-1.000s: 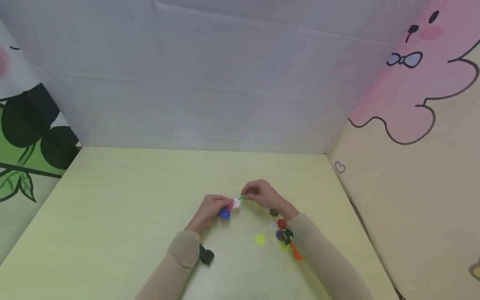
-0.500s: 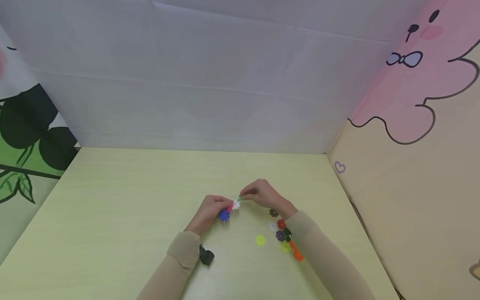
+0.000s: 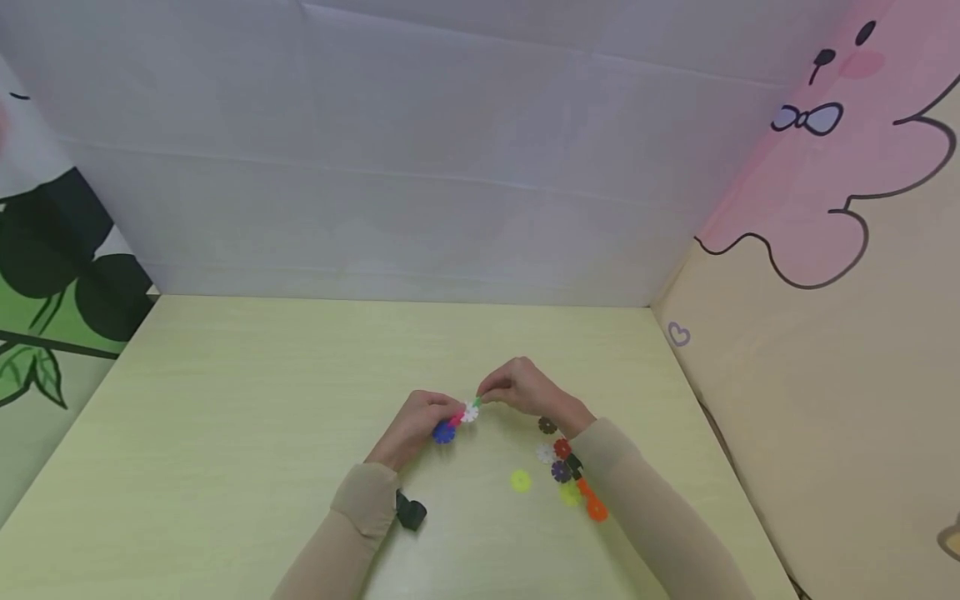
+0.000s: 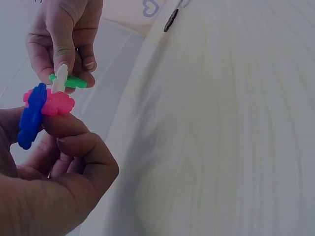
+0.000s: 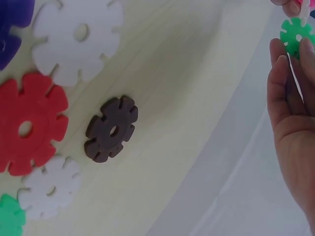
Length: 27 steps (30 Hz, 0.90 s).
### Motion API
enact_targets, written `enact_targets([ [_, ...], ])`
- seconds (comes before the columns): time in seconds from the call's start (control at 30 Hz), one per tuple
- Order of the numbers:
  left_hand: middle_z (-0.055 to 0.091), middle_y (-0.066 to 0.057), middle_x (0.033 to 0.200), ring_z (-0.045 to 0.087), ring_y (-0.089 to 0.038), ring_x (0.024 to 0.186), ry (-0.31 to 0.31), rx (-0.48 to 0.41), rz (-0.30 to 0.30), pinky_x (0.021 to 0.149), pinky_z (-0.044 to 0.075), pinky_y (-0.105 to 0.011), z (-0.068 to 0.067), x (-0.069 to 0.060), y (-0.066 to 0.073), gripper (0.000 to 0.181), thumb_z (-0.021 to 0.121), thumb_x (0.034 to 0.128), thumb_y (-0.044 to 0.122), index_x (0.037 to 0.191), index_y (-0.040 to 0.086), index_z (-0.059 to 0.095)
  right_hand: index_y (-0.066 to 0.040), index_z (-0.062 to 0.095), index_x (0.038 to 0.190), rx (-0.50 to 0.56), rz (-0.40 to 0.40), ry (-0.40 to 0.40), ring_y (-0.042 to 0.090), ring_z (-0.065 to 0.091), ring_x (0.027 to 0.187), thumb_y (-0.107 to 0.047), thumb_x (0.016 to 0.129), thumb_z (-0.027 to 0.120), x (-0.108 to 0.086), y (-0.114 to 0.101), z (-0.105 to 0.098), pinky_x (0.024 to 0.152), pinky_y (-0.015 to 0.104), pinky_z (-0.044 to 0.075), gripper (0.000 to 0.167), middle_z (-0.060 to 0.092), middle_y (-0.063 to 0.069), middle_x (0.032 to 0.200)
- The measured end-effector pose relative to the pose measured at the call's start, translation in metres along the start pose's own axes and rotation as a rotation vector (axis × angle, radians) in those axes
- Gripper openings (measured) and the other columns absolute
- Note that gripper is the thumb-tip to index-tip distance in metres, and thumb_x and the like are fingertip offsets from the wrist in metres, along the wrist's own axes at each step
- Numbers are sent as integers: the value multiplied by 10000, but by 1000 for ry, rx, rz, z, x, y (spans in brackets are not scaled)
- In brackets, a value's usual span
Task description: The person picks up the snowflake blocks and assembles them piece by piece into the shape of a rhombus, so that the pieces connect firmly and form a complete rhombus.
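Observation:
Both hands work on a short chain of notched flower-shaped plastic discs, held above the table. My left hand pinches the pink disc between thumb and fingers. A blue disc is slotted to the pink one and stands across it. My right hand pinches the green disc by its edge. Between pink and green sits a white disc, at an angle to the green one. How deeply the slots engage is too small to tell.
On the pale table, loose discs lie near the right forearm: brown, red, white, purple and orange. A yellow disc lies apart. A dark object is beside the left sleeve. A white sheet stands behind.
The blue end of the chain has swung slightly left and down, and the green end has dipped a little. My right hand has shifted slightly left; both hands keep their hold.

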<state>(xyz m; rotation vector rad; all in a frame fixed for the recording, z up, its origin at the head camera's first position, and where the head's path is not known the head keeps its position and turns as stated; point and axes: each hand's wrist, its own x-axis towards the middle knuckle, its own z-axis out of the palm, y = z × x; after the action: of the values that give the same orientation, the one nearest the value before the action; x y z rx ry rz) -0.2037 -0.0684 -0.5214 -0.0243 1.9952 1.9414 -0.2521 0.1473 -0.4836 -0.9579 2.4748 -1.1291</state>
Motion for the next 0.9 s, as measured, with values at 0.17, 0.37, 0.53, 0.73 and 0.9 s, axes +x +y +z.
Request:
enact_targets([
  [0.17, 656, -62, 809, 540, -206, 827, 12, -9, -9, 732, 428, -323, 1, 0, -1, 176, 701, 858, 150, 856, -21, 741, -105, 764, 896, -20, 1, 14, 44, 651, 803, -116, 851, 726, -1, -3, 1, 700, 243, 517, 60, 711, -72, 872],
  [0.37, 653, -64, 814, 537, -209, 842, 13, -10, -13, 755, 417, -331, 0, 0, 0, 181, 701, 860, 164, 862, -13, 743, -98, 761, 897, -11, -14, 26, 51, 655, 809, -94, 854, 718, -1, -3, 2, 702, 243, 519, 60, 713, -55, 877],
  [0.53, 646, -69, 798, 538, -212, 827, 7, -8, 1, 743, 423, -332, 0, -2, 0, 180, 701, 859, 151, 858, -26, 737, -108, 764, 891, 2, -16, 18, 68, 659, 802, -107, 850, 726, 0, -4, 5, 696, 248, 520, 56, 712, -68, 869],
  [0.73, 656, -57, 806, 542, -205, 843, -13, 28, 23, 744, 422, -325, -2, -2, -3, 184, 716, 850, 175, 838, -6, 744, -27, 748, 956, 34, 1, 19, 80, 659, 839, -80, 864, 708, -2, -4, 6, 717, 258, 521, 113, 714, -37, 910],
  [0.9, 653, -56, 817, 546, -211, 833, -16, 61, 41, 742, 424, -329, -2, 0, -5, 199, 697, 868, 197, 826, 8, 740, -7, 738, 985, 43, 1, 29, 67, 653, 837, -107, 877, 697, -3, 4, 6, 721, 256, 518, 153, 710, -42, 925],
])
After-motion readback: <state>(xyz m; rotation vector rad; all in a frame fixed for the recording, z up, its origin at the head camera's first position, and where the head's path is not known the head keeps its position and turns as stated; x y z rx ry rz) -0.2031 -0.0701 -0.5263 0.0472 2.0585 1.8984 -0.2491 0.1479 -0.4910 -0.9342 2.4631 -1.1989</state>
